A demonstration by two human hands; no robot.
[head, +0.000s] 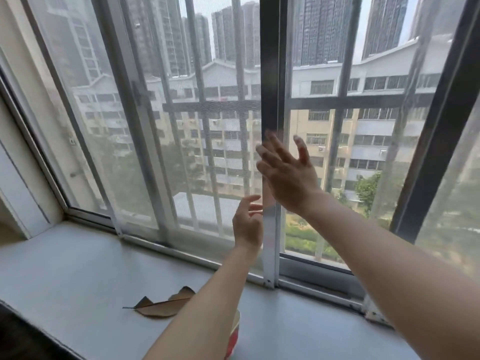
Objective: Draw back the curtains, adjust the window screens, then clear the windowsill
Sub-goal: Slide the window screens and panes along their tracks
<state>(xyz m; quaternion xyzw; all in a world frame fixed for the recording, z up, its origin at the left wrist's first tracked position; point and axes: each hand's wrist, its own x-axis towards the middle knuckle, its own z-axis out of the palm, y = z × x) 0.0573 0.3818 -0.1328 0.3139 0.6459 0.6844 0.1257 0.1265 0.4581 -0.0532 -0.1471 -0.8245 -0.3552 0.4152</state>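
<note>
Landmark: the screen's upright frame bar (270, 229), standing in the sill track.
Dry leaf (162, 305): one, on the windowsill (65, 268) left of the bar; probably light and brittle, best lifted by the stem.
Cup (233, 336): one, red and white, left of the bar, mostly hidden under the forearm.
Left hand (246, 224): open, fingers curled, just left of the bar; contact unclear.
Screen: one mesh panel, likely light and flexible; judged best pushed by the stiff bar.
Right hand (288, 172): open, fingers spread, at the bar, grasping nothing.

L hand (248, 224) raised, fingers loose, R hand (288, 172) splayed
</note>
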